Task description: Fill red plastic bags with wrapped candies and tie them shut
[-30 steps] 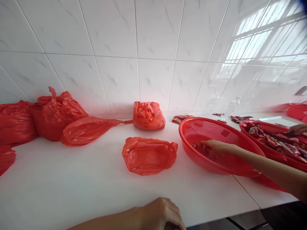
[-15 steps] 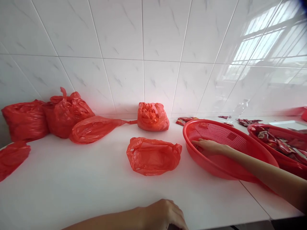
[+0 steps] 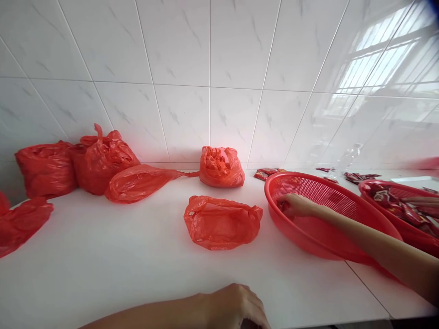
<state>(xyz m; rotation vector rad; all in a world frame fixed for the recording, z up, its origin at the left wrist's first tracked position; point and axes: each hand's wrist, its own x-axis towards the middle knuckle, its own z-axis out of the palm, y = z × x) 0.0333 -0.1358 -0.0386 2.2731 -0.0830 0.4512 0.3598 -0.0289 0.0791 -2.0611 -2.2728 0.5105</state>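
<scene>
My right hand (image 3: 297, 204) reaches into a red perforated plastic basket (image 3: 317, 255), low against its left inner wall. Its fingers are curled around a small dark red packet (image 3: 283, 206), only partly visible. At the bottom of the view, near the front edge of the white table (image 3: 137, 260), rests my left hand (image 3: 240, 304). Those fingers are bent inward, and whatever lies under them is hidden. Between the two hands and farther back, an opened red plastic bag (image 3: 222, 226) stands with its mouth spread upward, left of the basket.
Behind it, a filled red bag (image 3: 222, 167) stands by the tiled wall. More red bags (image 3: 103, 162) are at the left. Another person's hand (image 3: 420, 200) is over a second basket (image 3: 366, 188) of red snack packets. Loose packets (image 3: 267, 173) and a clear bottle (image 3: 348, 157) lie behind.
My right hand's fingers, stretched out before, have curled inward at the basket's left wall. Another person's hand has appeared over the second basket. My left hand stays put; the view has shifted slightly.
</scene>
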